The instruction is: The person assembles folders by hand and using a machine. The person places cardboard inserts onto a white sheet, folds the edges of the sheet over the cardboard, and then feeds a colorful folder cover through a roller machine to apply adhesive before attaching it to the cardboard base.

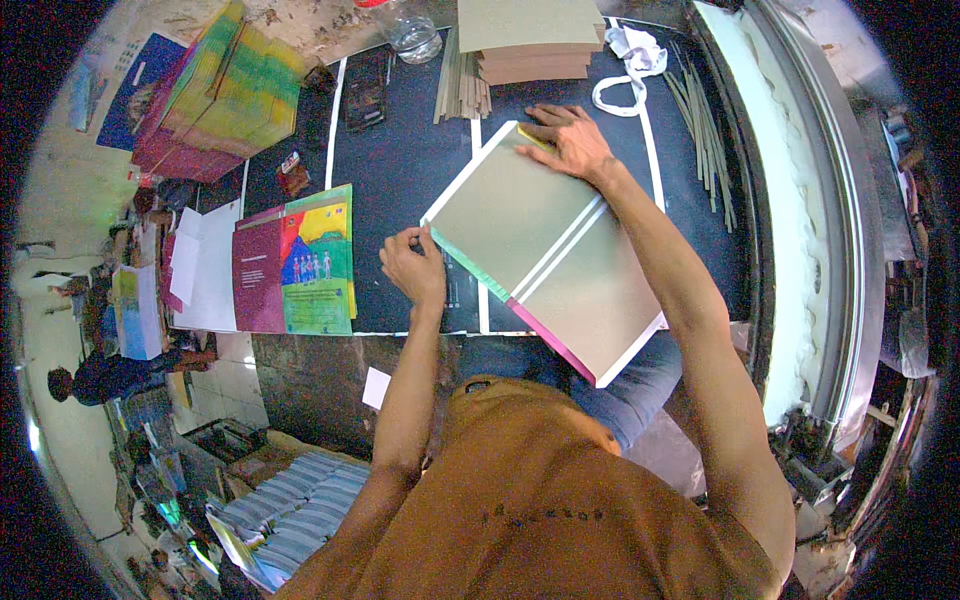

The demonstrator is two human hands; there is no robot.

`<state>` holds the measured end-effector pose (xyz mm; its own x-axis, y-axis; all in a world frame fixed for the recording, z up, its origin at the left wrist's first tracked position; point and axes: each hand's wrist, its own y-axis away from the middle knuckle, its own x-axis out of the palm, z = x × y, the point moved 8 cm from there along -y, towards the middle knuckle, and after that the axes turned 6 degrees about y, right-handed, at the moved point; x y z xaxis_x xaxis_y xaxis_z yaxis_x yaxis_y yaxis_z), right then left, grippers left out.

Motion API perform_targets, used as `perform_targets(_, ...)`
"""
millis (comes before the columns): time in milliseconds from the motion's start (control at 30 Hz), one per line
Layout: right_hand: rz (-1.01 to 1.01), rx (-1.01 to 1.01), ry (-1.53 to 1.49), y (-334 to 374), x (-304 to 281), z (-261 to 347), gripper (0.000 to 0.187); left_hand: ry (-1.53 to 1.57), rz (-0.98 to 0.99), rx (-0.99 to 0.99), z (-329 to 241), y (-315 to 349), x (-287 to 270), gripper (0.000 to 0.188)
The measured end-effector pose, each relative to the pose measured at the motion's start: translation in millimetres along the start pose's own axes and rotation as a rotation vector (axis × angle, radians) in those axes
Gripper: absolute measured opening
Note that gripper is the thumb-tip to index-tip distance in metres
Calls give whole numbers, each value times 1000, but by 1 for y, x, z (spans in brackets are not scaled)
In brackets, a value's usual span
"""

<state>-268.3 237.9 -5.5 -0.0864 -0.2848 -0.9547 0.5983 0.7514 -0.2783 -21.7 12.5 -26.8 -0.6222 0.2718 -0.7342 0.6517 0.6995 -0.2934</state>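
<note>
A book cover (540, 230) lies turned at a slant on the dark tabletop, its grey board inside facing up. Two white strips cross it at the spine, and folded-over margins in green, pink and white run along its edges. At its left corner my left hand (415, 265) is closed, fingertips pinching the edge. Over the far corner rests my right hand (568, 142), fingers apart, pressing beside a yellow margin. What lies under its palm is hidden. The near end of the cover hangs past the table edge over my lap.
Finished-looking covers (292, 265) lie at left, with a tall stack of colourful covers (215, 95) behind. Grey boards (530, 35) are piled at the far side. Thin strips (705, 135) and a white cloth (637, 52) lie at right, beside a metal machine edge (800, 200).
</note>
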Motion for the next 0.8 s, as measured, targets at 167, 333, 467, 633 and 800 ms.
perform_targets(167, 28, 27, -37, 2, 7, -4, 58, 66, -47, 34, -5, 8, -4, 17)
perform_targets(333, 67, 51, -58, 0, 10, -5, 65, -42, 24, 31, -6, 6, -1, 16)
perform_targets(467, 30, 44, -127, -4, 4, -5, 73, -224, 118, 86, -19, -3, 2, 20)
perform_targets(633, 9, 79, -83, 3, 2, 5, 79, -253, 369, 269, -29, -6, -2, 28)
perform_targets(800, 28, 97, -64, 9, -1, 7, 80, 768, 358, -659, 9, 32, -12, 53)
